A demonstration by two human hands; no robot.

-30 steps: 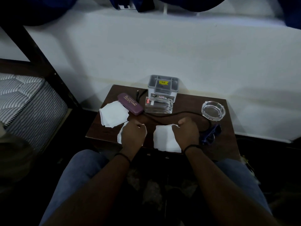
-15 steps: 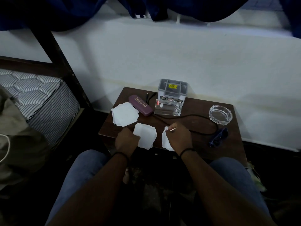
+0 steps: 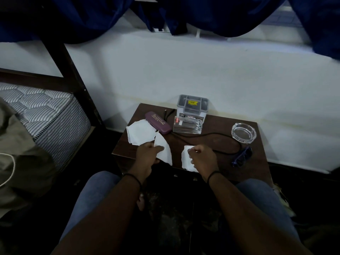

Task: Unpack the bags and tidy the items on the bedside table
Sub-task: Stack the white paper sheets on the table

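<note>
Paper (image 3: 163, 150) now raised in left grip (image 3: 148, 155)

View: head, worn by a seated person, single wide-angle camera.
Direction: forward and down, toward a small table (image 3: 211, 142) set against a pale wall (image 3: 202, 74).
Nearness: close; forearms and both knees fill the lower frame, hands over the near table edge.
Left edge: striped mattress (image 3: 46, 111) and dark bed frame (image 3: 73, 70).
Top edge: blue curtain (image 3: 92, 15) hanging down.
Distortion: straight lines bowed toward the borders.
Shared ground: none, only one view.
</note>
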